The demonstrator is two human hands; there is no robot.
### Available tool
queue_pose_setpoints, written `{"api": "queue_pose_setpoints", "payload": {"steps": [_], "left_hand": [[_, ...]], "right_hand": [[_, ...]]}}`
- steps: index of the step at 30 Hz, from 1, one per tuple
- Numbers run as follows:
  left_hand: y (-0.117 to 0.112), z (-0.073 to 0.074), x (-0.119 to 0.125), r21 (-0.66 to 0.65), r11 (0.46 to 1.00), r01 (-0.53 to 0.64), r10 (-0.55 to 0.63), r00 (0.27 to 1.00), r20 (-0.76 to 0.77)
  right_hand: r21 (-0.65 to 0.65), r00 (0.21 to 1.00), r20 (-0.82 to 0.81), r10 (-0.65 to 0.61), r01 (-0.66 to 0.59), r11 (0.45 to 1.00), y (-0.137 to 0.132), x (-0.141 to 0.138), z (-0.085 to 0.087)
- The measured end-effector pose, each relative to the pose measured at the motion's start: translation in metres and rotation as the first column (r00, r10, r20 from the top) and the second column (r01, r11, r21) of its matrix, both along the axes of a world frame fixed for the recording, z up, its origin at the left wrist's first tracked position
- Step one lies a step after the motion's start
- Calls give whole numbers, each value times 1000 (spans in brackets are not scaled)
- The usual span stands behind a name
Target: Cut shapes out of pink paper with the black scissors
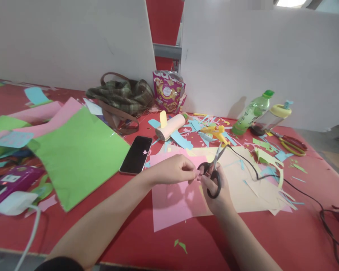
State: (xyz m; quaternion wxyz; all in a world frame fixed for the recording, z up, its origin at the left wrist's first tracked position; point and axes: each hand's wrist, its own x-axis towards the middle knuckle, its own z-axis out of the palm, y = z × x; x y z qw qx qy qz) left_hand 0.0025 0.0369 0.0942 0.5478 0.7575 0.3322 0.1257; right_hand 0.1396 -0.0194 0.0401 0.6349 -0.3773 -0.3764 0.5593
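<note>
**A:** From the head camera, what are the hands doing?

**B:** The right hand (218,188) has its fingers through the black handles of the scissors (213,169) and grips them, blades pointing up and away, slightly parted. The left hand (173,169) pinches a small pink paper scrap (197,174) between its fingertips, right at the base of the blades. Both hover just above the pink sheet (172,203), which lies on the red table (130,233) beside a cream sheet (260,192).

**A:** So which step is this?

**B:** I'd judge it mid-cut on a small shape. The piece is tiny, so the next snip calls for short bites and the left fingers turning the scrap while keeping clear of the blades.

**A:** Any containers?

**B:** A green bottle (251,112) leans near the back, with pale liquid inside as far as I can tell. Next to it lies a clear bottle with a yellow cap (271,116); its contents I cannot make out. A purple snack bag (168,90) stands against the white board, and a plaid bag (121,98) sits to its left, both closed to view.

**A:** Anything else nearby?

**B:** A phone (136,154), a yellow glue gun (216,131) and a green sheet (79,154).
</note>
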Motion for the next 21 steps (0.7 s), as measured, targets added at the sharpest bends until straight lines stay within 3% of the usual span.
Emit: {"api": "queue_pose_setpoints", "payload": {"steps": [8, 21], "left_hand": [[2, -8, -3, 49, 978, 202, -198, 978, -72], [5, -4, -4, 123, 983, 135, -123, 987, -101]], "right_hand": [[-14, 996, -59, 74, -75, 997, -1, -1, -1], [-20, 994, -35, 103, -104, 994, -2, 0, -4]]}}
